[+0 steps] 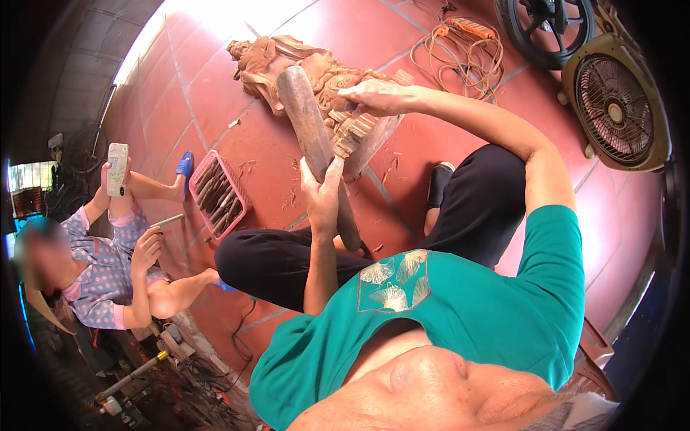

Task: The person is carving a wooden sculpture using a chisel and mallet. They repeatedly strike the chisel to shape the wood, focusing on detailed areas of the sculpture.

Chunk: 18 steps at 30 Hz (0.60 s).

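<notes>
A carved wooden figure (pixel 262 72) lies on its back or side on the tiled floor in front of me. My left hand (pixel 323 192) is wrapped around a thick wooden mallet (pixel 307 118), a club-like piece whose broad end points up and away, in front of the carving. Fingers closed, my right hand (pixel 377 98) is at the carving's right side. A small dark bit shows at its fingertips, but I cannot make out what it grips. Wood shavings (pixel 388 169) are scattered around the carving's base.
Left of my knee is a pink basket (pixel 243 192) of several wooden-handled tools (pixel 217 197). Beyond it sits another person (pixel 108 266) with a phone (pixel 117 169). An orange power strip (pixel 471 29) with coiled cable, a wheel (pixel 550 29) and a box fan (pixel 614 108) stand at the far right.
</notes>
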Available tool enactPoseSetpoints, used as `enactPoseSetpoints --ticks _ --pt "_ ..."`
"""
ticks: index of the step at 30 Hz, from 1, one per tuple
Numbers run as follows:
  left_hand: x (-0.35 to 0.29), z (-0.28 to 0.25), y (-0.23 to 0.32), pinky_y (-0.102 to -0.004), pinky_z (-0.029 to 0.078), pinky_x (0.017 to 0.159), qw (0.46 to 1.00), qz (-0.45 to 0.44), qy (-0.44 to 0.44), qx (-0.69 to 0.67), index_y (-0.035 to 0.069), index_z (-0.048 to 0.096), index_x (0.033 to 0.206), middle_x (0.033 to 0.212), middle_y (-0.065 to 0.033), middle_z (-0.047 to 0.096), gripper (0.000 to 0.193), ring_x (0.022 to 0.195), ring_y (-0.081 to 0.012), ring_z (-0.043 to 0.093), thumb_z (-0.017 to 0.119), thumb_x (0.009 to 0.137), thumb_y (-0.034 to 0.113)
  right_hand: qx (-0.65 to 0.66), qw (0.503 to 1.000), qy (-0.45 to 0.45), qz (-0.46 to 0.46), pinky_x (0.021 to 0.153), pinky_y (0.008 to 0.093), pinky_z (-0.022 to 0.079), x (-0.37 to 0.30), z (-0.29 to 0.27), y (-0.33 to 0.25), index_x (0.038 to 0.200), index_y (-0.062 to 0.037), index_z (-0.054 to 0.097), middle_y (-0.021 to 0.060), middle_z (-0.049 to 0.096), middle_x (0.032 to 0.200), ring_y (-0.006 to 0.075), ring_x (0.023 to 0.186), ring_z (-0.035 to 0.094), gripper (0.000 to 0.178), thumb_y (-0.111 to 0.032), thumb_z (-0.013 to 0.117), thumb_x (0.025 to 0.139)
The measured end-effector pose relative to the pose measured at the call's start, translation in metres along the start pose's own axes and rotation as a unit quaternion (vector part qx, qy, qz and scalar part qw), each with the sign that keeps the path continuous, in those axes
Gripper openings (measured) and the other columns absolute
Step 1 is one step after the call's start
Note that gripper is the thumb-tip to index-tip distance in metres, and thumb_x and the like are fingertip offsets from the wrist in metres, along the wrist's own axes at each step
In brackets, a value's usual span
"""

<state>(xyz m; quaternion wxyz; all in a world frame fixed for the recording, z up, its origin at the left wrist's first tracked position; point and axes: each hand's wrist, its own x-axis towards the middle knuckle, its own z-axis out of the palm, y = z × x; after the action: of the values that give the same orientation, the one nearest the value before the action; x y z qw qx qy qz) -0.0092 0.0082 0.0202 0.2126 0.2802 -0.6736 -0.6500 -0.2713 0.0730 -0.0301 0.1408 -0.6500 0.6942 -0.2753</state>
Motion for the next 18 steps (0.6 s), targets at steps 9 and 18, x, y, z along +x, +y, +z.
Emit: enactPoseSetpoints --ticks 9,18 --pt "-0.001 -0.003 -0.011 -0.0233 0.044 0.064 1.000 0.020 -0.001 0.006 0.003 0.055 0.110 0.085 -0.0011 0.057 0.019 0.074 -0.0071 0.053 0.063 0.097 0.014 0.131 0.989 0.053 0.052 0.072 0.0391 0.056 -0.003 -0.021 0.012 0.125 -0.0048 0.055 0.0129 0.071 0.083 0.0263 0.078 0.071 0.040 0.004 0.055 0.086" --pt "-0.006 0.000 -0.005 -0.0277 0.049 0.073 0.999 -0.009 -0.013 0.034 0.001 0.056 0.113 0.094 -0.0047 0.063 0.028 0.081 -0.0101 0.057 0.067 0.095 0.018 0.181 0.980 0.060 0.061 0.083 0.0344 0.056 -0.024 -0.017 0.021 0.126 -0.0035 0.055 0.0120 0.070 0.092 0.0195 0.088 0.071 0.042 0.008 0.050 0.085"
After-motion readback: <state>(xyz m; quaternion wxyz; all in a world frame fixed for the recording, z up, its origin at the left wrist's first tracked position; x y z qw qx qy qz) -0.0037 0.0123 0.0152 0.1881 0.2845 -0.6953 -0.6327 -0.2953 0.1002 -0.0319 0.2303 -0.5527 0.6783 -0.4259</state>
